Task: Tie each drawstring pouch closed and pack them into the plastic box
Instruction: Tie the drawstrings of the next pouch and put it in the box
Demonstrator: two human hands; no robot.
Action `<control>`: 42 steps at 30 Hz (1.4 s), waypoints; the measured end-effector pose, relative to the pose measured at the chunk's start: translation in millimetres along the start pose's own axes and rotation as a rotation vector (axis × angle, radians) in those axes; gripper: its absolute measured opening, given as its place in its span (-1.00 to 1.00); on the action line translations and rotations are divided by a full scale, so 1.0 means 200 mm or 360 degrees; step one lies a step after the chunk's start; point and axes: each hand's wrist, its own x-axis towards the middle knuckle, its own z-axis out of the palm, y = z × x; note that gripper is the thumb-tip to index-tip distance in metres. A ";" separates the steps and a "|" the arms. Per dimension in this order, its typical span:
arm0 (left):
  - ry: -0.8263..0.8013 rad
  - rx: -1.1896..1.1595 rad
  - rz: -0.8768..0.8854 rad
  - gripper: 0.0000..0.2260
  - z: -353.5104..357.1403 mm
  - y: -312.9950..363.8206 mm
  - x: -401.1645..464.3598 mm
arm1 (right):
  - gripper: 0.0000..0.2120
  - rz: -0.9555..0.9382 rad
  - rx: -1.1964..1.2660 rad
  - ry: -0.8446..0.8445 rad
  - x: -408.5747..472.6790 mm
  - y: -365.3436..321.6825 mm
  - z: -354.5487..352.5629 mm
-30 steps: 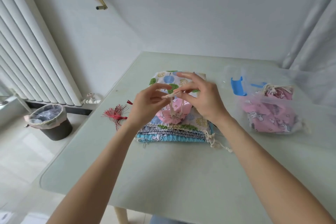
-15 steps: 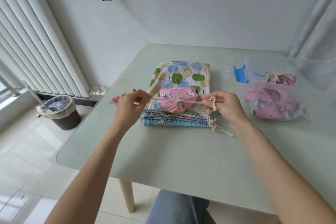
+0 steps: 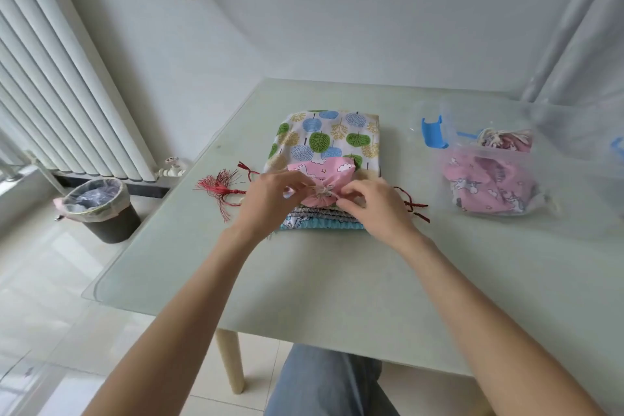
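A small pink unicorn-print pouch lies on top of a stack of flat pouches, the uppermost one printed with green and blue trees. Its mouth is gathered shut, with a cream cord knot at the near end. My left hand and my right hand meet at that knot, each pinching the cord with curled fingers. To the right stands the clear plastic box with blue clips, holding pink unicorn pouches.
A red tassel lies left of the stack, and red cord ends stick out on the right. The glass-topped table has a rounded near-left corner. A lined bin and a radiator stand on the left.
My hands, which had pulled the cord wide apart, have come back together at the pouch's gathered mouth and now pinch the knot.
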 end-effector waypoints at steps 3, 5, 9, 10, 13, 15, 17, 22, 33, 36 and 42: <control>0.0144 -0.0124 0.0006 -0.90 -0.03 0.01 0.00 | -0.88 0.0018 0.0327 0.0039 0.00 0.01 -0.02; 0.0201 -0.0116 0.0024 -0.91 -0.05 0.03 0.00 | -0.89 -0.0009 0.0438 0.0029 0.00 0.01 -0.05; 0.0170 0.0080 -0.0012 -0.97 -0.04 -0.01 -0.03 | -0.91 -0.0097 0.0189 0.0123 0.01 0.03 -0.07; 0.0116 0.0070 -0.0015 -0.97 -0.03 -0.02 -0.04 | -0.91 -0.0089 0.0146 0.0127 0.01 0.04 -0.07; 0.0011 -0.0007 -0.0088 -0.95 -0.04 -0.04 -0.07 | -0.83 0.0016 0.0189 0.0152 -0.02 0.05 -0.11; 0.0005 -0.0109 -0.0209 -0.90 -0.05 -0.04 -0.08 | -0.81 0.0041 0.0421 0.0069 -0.03 0.02 -0.15; 0.0020 -0.0192 -0.0252 -0.86 -0.05 -0.03 -0.09 | -0.85 0.0076 0.0834 -0.0165 -0.02 -0.03 -0.20; -0.0105 -0.0289 -0.0213 -0.91 0.01 0.03 -0.09 | -0.91 0.0203 0.1917 -0.0509 0.05 -0.13 -0.15; -0.0340 -0.0845 -0.0235 -0.88 -0.19 0.02 -0.20 | -0.90 0.0245 0.1277 -0.0223 0.12 -0.08 -0.04; -0.0344 -0.1147 -0.0289 -0.92 -0.21 0.03 -0.18 | -0.84 0.0160 0.1080 -0.0268 0.10 -0.09 -0.04; -0.0269 -0.1127 -0.0130 -0.83 -0.17 0.07 -0.06 | -0.86 0.0025 0.0937 -0.0325 0.07 -0.10 -0.03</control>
